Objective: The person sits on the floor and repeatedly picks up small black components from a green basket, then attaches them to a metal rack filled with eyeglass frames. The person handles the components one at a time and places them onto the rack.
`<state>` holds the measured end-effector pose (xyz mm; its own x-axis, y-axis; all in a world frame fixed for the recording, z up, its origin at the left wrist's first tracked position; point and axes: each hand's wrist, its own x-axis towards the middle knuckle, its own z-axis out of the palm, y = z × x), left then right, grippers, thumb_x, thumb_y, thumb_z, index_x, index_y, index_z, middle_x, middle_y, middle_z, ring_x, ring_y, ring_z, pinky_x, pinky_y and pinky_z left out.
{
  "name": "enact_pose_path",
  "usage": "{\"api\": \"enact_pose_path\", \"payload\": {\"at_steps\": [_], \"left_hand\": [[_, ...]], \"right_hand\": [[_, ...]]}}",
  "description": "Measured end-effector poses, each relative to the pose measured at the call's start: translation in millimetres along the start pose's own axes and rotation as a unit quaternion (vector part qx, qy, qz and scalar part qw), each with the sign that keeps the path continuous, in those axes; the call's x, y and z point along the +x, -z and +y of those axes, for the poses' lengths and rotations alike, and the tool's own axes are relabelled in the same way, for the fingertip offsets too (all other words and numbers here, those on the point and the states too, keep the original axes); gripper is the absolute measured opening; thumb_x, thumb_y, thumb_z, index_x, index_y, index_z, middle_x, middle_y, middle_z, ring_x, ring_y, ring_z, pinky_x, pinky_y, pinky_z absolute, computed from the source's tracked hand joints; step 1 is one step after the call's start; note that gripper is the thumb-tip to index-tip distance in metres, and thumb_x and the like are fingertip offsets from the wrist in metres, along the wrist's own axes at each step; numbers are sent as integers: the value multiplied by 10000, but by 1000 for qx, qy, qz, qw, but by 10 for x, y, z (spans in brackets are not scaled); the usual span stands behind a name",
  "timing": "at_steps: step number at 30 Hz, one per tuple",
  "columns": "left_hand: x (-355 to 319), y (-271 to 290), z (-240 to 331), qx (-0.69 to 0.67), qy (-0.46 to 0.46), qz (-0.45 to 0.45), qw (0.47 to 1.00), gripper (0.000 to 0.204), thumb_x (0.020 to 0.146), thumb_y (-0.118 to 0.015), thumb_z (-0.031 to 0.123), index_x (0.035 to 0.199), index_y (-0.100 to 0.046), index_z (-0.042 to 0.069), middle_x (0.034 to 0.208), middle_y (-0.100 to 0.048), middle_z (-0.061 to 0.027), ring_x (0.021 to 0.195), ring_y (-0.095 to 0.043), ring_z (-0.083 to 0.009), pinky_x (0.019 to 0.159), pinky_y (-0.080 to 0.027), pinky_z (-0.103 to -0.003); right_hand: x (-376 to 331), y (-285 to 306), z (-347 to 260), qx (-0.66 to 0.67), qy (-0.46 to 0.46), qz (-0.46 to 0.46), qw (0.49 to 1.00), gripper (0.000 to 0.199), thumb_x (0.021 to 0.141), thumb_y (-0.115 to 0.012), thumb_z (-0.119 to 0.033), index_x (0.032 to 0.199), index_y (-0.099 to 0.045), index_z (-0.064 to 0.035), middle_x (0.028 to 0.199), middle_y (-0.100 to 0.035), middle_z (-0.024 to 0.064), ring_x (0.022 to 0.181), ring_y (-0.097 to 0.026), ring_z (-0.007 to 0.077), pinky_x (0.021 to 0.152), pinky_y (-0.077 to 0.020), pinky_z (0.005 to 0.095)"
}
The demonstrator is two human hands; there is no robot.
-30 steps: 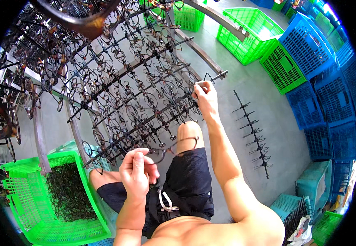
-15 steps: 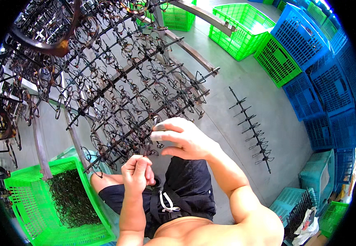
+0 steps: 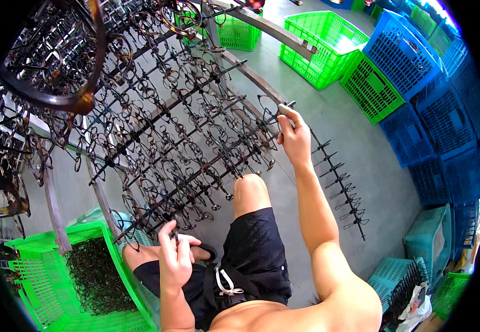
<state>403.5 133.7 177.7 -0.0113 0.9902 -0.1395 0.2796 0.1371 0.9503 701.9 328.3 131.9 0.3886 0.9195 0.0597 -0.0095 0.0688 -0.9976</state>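
Rows of dark eyeglass frames hang from black rods on a large rack. My right hand reaches out to the far right end of one rod. Its fingers are closed at an eyeglass frame whose rim shows just left of the fingertips; whether they also touch the rod is hard to see. My left hand is raised by the rack's near edge, fingers partly curled around a small dark piece that is too small to name.
At the lower left, a green crate holds a heap of dark wire pieces. A loose rod with prongs lies on the grey floor to the right. Green crates and stacked blue crates line the right side. A large tortoiseshell frame hangs close at upper left.
My right hand has moved far and to the right, from beside my left hand to the rod's end. My left hand has dropped slightly and its fingers have loosened. My right knee now shows.
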Motion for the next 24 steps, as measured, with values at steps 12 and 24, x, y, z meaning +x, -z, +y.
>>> {"api": "enact_pose_path", "payload": {"at_steps": [12,24], "left_hand": [[-293,253,30,12,23,9,1000,166,896,-529,93,1008,-614,6,691,-583,-14,559,-489,-46,498,-383,-179],[-395,430,-90,-135,27,65,988,140,889,-555,122,973,-562,10,698,-533,11,551,-459,-43,496,-382,-175]], "right_hand": [[299,-129,-113,-152,-122,-45,980,205,887,-506,-145,1061,-532,-40,762,-634,64,415,-409,74,363,-332,239],[345,-55,339,-28,-54,-63,996,235,885,-564,-251,963,-585,-30,729,-650,48,461,-477,73,398,-363,226]]}}
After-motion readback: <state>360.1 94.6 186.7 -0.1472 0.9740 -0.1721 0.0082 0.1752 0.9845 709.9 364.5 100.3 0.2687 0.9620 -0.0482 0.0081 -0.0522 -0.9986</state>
